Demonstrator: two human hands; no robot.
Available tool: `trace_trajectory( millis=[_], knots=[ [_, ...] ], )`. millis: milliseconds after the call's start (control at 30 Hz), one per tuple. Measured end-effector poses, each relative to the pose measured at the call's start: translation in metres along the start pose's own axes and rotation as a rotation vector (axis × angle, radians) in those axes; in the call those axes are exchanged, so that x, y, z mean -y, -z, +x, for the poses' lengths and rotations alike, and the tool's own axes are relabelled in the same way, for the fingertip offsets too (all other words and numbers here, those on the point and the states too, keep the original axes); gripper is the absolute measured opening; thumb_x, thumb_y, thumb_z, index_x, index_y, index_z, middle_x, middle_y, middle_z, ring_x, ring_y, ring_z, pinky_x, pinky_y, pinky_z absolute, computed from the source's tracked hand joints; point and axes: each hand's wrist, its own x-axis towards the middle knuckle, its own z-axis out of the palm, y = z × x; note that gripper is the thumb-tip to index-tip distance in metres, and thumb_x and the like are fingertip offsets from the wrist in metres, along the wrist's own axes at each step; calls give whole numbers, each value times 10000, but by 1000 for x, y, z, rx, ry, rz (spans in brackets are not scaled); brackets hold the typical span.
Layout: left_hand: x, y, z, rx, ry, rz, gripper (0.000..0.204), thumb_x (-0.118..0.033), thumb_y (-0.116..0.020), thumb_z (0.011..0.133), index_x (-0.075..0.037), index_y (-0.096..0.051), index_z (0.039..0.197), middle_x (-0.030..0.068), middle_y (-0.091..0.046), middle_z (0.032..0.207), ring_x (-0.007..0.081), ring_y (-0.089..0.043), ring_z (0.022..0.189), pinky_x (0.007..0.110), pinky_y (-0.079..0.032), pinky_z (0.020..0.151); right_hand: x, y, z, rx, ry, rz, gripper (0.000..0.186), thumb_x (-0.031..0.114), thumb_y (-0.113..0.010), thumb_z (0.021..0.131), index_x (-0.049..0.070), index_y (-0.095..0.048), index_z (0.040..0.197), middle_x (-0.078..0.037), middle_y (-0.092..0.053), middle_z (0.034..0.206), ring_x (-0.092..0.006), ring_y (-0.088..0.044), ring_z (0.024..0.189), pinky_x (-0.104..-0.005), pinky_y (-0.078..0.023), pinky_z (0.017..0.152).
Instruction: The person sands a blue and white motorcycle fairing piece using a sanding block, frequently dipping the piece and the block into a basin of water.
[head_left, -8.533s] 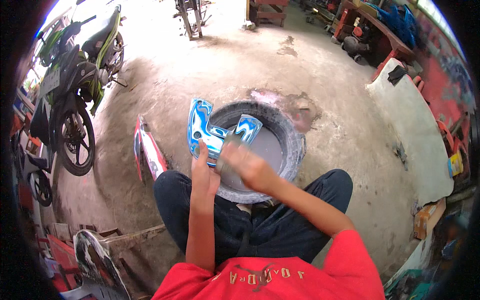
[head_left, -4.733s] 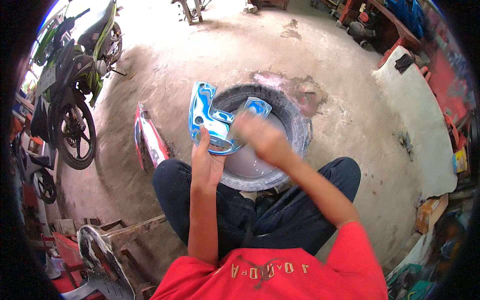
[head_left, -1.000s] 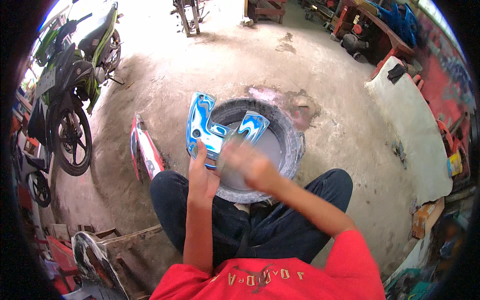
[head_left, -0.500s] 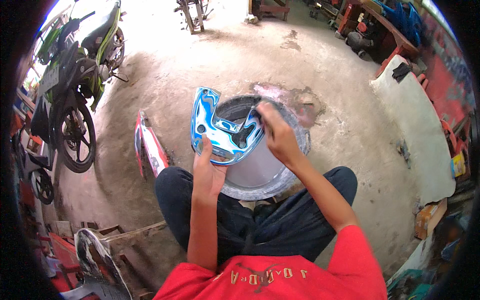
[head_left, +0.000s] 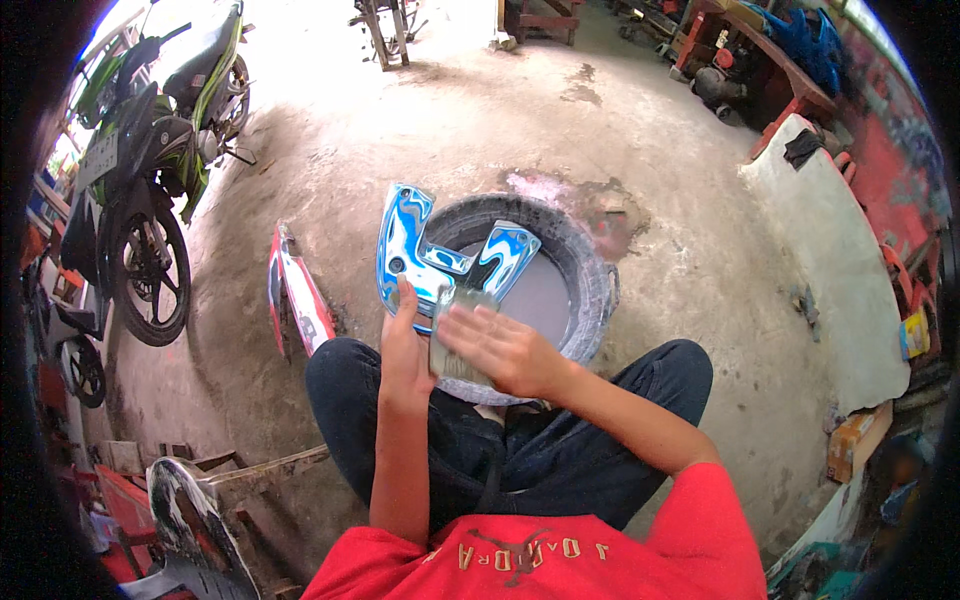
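A blue-and-white motorcycle body panel (head_left: pixel 408 235) with a deep notch is held tilted over a round dark basin (head_left: pixel 598 300) containing cloudy grey liquid. My left hand (head_left: pixel 404 345) grips the panel's lower left edge, its thumb on the face and the other fingers mostly hidden beneath. Under the fingers of my right hand (head_left: pixel 505 350) lies a grey-green sheet of sandpaper (head_left: pixel 452 350), pressed against the panel's lower part. That sheet covers some of the panel's lower edge.
A red-and-white panel (head_left: pixel 297 290) lies on the floor left of the basin. Motorcycles (head_left: pixel 150 190) stand at the left. A large pale panel (head_left: pixel 840 260) runs along the right, near a cardboard box (head_left: pixel 860 438). A wooden-framed seat-like object (head_left: pixel 205 520) sits at the lower left.
My right hand has swept down and left from the panel's upper right arm to its lower edge, bringing the sandpaper into sight. The panel has shifted slightly; my left hand keeps its grip.
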Motion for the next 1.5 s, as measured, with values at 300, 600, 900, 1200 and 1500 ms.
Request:
trace_trajectory(
  millis=[300, 600, 900, 1200, 1500],
  knots=[
    [8, 0, 1, 51, -12, -128, 406, -291, -526, 1070, -46, -494, 1392, 112, -619, 1334, 258, -614, 1227, 467, -503, 1044, 23, 2, -2, 76, 26, 170, 517, -48, -556, 827, 35, -618, 1334, -190, -618, 1371, -365, -595, 1276, -431, -484, 1077],
    [1, -4, 0, 25, -7, -85, 399, -258, -506, 1078, -33, -478, 1407, 121, -589, 1378, 260, -601, 1243, 475, -481, 1073, 13, 0, -6, 57, -18, 241, 577, -45, -583, 799, 80, -610, 1362, -165, -612, 1396, -333, -582, 1305, -437, -450, 1126],
    [3, 1, -1, 6, 9, -29, 403, -297, -531, 1069, -34, -506, 1373, 115, -630, 1316, 250, -629, 1191, 464, -520, 1010, 14, -8, -2, 28, -54, 173, 480, -10, -530, 872, 65, -629, 1336, -197, -613, 1376, -356, -576, 1305, -463, -439, 1124],
    [2, -6, -2, 13, -13, -65, 446, -325, -538, 1063, -57, -459, 1411, 116, -607, 1354, 263, -626, 1213, 476, -537, 1001, 2, -5, -5, -43, -58, 68, 498, -11, -559, 860, 34, -596, 1354, -198, -632, 1349, -361, -607, 1264, -456, -491, 1065],
    [4, 0, 4, 64, -44, -100, 442, -320, -543, 1062, -55, -465, 1408, 125, -605, 1353, 263, -622, 1216, 458, -535, 998, -11, -6, 1, -94, -88, -24, 414, 20, -548, 896, 43, -637, 1300, -166, -635, 1359, -310, -588, 1304, -461, -471, 1099]
  ],
)
